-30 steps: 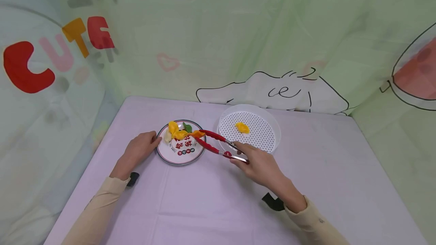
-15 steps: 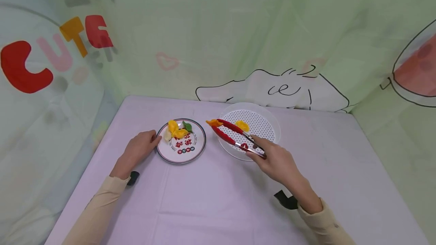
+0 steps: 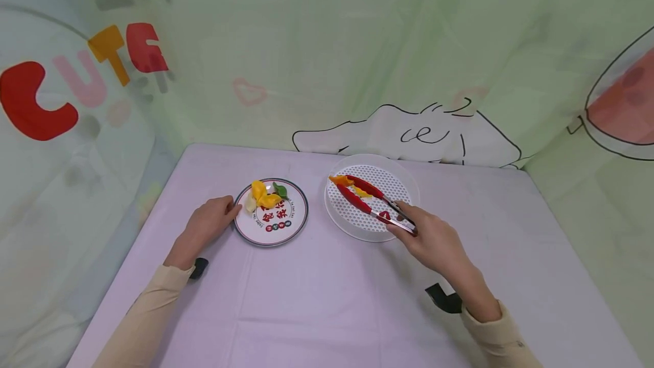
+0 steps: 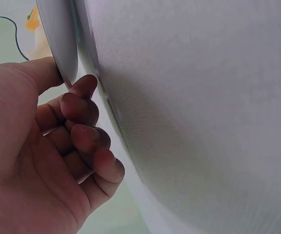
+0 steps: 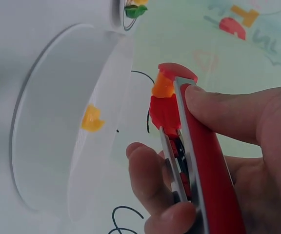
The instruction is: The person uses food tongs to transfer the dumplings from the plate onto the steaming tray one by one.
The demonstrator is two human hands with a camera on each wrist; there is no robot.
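My left hand point(image 3: 206, 223) pinches the near-left rim of a round white plate point(image 3: 260, 233), thumb above and fingertips beneath in the left wrist view. Two yellow dumplings point(image 3: 269, 201), a green dumpling point(image 3: 280, 189) and a pale dumpling point(image 3: 250, 204) lie on that plate. My right hand point(image 3: 434, 243) grips red-and-metal tongs point(image 3: 352, 197). Between the tongs' tips is an orange dumpling point(image 3: 339, 180), raised over the left part of a white perforated steamer tray point(image 3: 352, 218). One yellow dumpling point(image 5: 91, 118) lies in the tray, partly covered by the tongs in the head view.
A pale lilac cloth point(image 3: 306, 300) covers the table. Behind it and at the sides hang printed curtains point(image 3: 327, 61). The plate and tray stand side by side with a narrow gap between them.
The tongs have carried the orange dumpling from the plate rightward and slightly back, to over the tray. My left hand has stayed at the plate's rim.
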